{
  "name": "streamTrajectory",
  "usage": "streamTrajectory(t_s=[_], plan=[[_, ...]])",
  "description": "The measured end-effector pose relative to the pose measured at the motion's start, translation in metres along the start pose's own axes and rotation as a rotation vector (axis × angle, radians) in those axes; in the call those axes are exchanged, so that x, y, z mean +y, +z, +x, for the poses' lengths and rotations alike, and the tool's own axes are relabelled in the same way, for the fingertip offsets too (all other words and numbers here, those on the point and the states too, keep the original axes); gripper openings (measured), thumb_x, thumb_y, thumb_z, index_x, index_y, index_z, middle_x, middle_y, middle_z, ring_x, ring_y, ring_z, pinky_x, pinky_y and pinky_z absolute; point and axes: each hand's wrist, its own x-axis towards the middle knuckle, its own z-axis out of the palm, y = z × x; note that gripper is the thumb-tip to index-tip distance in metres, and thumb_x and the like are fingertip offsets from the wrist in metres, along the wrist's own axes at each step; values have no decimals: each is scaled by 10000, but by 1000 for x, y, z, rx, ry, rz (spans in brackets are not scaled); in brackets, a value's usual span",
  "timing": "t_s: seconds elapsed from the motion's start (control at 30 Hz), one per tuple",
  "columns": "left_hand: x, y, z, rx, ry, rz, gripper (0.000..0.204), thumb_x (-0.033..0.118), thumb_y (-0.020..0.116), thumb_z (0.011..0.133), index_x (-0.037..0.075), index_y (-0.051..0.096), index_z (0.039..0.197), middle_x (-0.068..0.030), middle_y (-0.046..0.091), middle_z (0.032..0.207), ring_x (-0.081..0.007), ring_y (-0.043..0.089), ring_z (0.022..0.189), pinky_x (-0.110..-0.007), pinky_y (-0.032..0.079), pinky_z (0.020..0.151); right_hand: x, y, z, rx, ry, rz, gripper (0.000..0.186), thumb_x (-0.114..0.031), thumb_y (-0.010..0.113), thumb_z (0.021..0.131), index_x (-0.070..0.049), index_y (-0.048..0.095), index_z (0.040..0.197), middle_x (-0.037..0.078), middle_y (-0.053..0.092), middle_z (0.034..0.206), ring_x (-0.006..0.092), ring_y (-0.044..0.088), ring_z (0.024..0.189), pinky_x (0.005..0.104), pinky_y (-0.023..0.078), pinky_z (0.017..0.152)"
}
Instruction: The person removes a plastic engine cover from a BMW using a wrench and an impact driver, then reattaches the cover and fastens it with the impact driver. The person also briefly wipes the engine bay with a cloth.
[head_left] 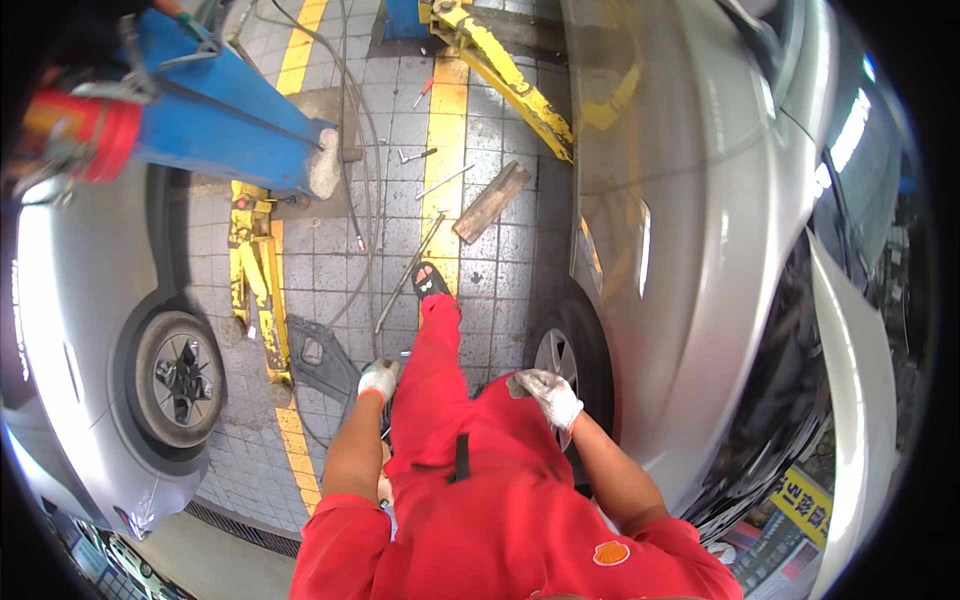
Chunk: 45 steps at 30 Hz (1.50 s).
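Observation:
My left hand, in a white work glove, hangs beside my red-trousered left thigh. Its fingers are foreshortened, so whether it holds something cannot be made out. Close to it lies a dark plastic panel on the tiles. My right hand, also gloved in white with dirty fingertips, is by my right thigh. Its fingers are loosely stretched, with nothing visible in them. The wheel of the silver car on the right is nearest to it. One foot in a black sandal is forward.
A silver car stands on the right and another car on the left. Blue lift post and yellow lift arms jut in. On the floor lie a wooden block, a long bar, a red-handled screwdriver and hoses.

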Motion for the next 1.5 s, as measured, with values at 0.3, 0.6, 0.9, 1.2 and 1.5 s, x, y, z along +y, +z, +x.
streamTrajectory(t_s=[0.3,0.6,0.9,1.2,1.5], plan=[[209,-116,330,5,134,95,548,497,454,1023,134,624,1396,-241,706,1252,-416,673,1172,-489,524,1012,-70,-13,292,34,168,572,372,-215,600,1080,91,601,1292,234,709,1228,360,718,1122,443,559,1035],[233,-49,607,235,185,405,530,413,631,992,140,538,1436,-197,661,1313,-403,630,1233,-516,490,1059,-36,-40,417,-233,-13,-312,265,-94,632,961,-30,694,1211,109,722,1188,221,709,1102,330,578,949],[251,-17,709,207,194,678,338,328,580,1006,97,620,1250,-194,710,1218,-382,705,1110,-511,548,942,-31,-63,436,-196,-99,-325,403,65,631,855,-7,638,1251,173,711,1161,330,734,1016,367,646,810],[185,33,420,32,536,259,379,400,495,1075,101,615,1275,-224,702,1119,-400,711,974,-502,575,812,-7,-28,441,230,207,478,690,-348,697,1007,33,412,1508,188,637,1341,310,657,1236,440,515,1103],[188,17,155,-471,-137,-691,269,276,529,1066,88,654,1212,-227,664,1082,-393,684,1036,-479,556,893,-14,26,540,372,657,48,186,-244,636,1015,-62,649,1046,45,493,630,161,458,455,382,568,482]])
